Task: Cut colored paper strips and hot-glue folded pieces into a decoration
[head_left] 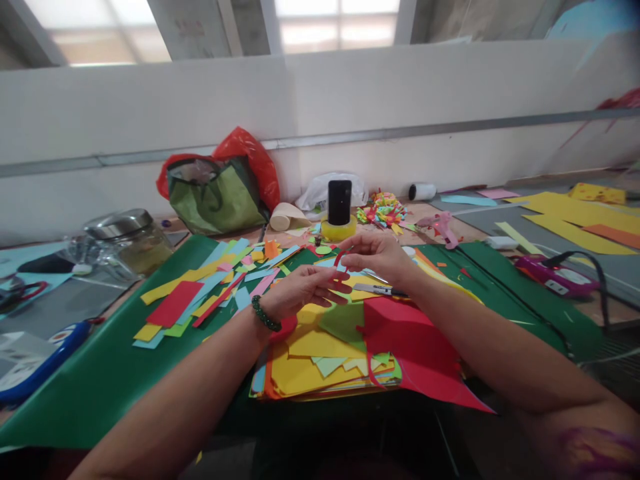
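Above the middle of the green sheet, my left hand [311, 288] and my right hand [377, 257] meet at a small curved strip of red paper [340, 259]. The left thumb and forefinger pinch its lower end, the other fingers stretched out. My right fingertips close around its upper part. A beaded green bracelet [265, 313] circles my left wrist. Below the hands lies a stack of coloured paper [310, 380], mostly yellow, with a large cut red sheet [425, 347] on its right side. A utility knife [380, 290] rests just under my right hand.
Coloured paper pieces [175, 303] spread over the green sheet [100, 380] at left. Behind stand a glass jar [127, 243], a green bag [217, 197] and a phone [339, 202] on a yellow tape roll [339, 229]. A pink glue gun [443, 229] lies right, its black cord trailing.
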Available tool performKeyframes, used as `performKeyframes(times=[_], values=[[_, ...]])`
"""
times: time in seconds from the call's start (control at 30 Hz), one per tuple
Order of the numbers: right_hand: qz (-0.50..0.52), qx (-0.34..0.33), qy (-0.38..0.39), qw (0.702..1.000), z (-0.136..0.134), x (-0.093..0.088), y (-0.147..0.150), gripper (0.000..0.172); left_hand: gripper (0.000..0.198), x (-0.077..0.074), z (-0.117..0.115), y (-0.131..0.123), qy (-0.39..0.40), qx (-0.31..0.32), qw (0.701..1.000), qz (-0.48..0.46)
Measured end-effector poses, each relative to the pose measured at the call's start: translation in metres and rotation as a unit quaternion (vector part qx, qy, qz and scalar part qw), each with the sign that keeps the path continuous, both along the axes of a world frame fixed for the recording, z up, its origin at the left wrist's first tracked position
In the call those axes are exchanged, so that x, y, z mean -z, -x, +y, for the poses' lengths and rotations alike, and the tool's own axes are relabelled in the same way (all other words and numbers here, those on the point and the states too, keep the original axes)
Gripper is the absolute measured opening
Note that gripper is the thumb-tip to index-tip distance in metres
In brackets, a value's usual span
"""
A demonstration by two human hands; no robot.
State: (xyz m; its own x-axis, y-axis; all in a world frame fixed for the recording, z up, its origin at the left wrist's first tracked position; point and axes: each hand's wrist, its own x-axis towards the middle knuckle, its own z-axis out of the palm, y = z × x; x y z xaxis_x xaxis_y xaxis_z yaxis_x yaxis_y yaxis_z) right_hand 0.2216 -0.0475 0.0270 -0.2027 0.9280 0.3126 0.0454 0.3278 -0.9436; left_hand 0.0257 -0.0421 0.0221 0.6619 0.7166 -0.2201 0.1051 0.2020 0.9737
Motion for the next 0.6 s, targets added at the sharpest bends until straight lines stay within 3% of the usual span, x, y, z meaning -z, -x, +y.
performKeyframes(times=[0.23, 0.6], values=[[0.042, 0.019, 0.048, 0.998, 0.0048, 0.0015, -0.0005, 0.042, 0.033, 0.0025, 0.0014, 0.0006, 0.017, 0.017, 0.999, -0.032], [0.048, 0.036, 0.041, 0.997, 0.0038, 0.0007, 0.0008, 0.036, 0.044, 0.0065, -0.0007, -0.0009, 0.028, 0.031, 0.998, -0.043]])
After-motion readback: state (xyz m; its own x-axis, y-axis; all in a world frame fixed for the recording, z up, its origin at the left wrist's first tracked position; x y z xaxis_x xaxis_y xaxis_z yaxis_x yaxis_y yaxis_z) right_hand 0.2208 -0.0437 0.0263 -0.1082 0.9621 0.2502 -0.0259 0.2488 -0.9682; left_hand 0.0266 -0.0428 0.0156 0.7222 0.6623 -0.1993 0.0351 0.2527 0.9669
